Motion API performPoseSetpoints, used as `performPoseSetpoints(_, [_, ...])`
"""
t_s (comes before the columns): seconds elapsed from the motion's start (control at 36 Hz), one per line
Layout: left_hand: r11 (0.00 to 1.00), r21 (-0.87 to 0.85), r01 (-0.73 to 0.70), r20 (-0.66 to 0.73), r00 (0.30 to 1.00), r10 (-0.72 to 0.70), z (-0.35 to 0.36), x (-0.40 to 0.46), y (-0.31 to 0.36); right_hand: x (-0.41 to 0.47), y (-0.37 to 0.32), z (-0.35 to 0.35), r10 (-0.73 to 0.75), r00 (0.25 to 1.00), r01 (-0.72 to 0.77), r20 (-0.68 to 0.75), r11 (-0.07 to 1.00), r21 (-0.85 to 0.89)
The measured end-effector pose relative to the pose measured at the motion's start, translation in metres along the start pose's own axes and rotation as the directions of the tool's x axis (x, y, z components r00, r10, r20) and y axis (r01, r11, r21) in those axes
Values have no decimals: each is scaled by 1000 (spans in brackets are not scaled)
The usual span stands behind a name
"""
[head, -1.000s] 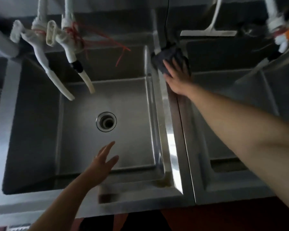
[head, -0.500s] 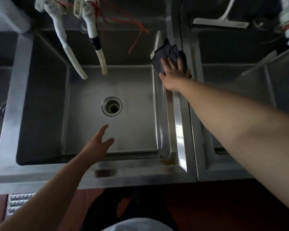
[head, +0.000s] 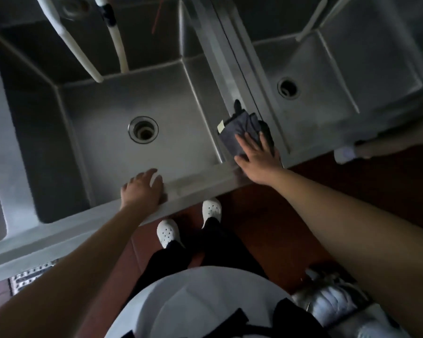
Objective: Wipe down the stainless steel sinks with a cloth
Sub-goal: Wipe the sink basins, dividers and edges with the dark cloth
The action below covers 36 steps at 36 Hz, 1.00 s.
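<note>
Wiping well here means keeping the cloth (head: 242, 132) flat on the divider (head: 220, 67) between the sinks, near its front corner. The right hand (head: 255, 154) presses it with straight fingers; even pressure matters. The left hand (head: 142, 189) rests on the front rim (head: 200, 184), seemingly holding nothing.
</note>
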State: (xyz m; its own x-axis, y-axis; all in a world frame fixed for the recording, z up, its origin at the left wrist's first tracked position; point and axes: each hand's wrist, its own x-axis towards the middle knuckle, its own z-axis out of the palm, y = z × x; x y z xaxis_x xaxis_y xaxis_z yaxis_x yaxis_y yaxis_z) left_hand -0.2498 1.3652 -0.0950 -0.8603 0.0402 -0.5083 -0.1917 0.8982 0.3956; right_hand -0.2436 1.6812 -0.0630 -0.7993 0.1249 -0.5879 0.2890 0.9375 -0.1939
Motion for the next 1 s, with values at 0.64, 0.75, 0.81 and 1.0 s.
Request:
performPoseSetpoints(0.64, [991,-111,69,-345,933,-103,-50,-54,-112,-74,-214,112,-509,847,528,154,840,-127])
performPoseSetpoints(0.75, [985,-131,110,-359,921,-151,-55,-74,-129,-74,-226,112,-583,797,603,158,782,-155])
performPoseSetpoints(0.81, [981,-144,133,-354,919,-177,-52,-81,-134,-73,-215,105,-609,776,630,164,755,-182])
performPoseSetpoints(1.0, [966,-123,229,-336,906,-258,-24,-98,-110,-62,-123,63,-579,806,590,120,774,-228])
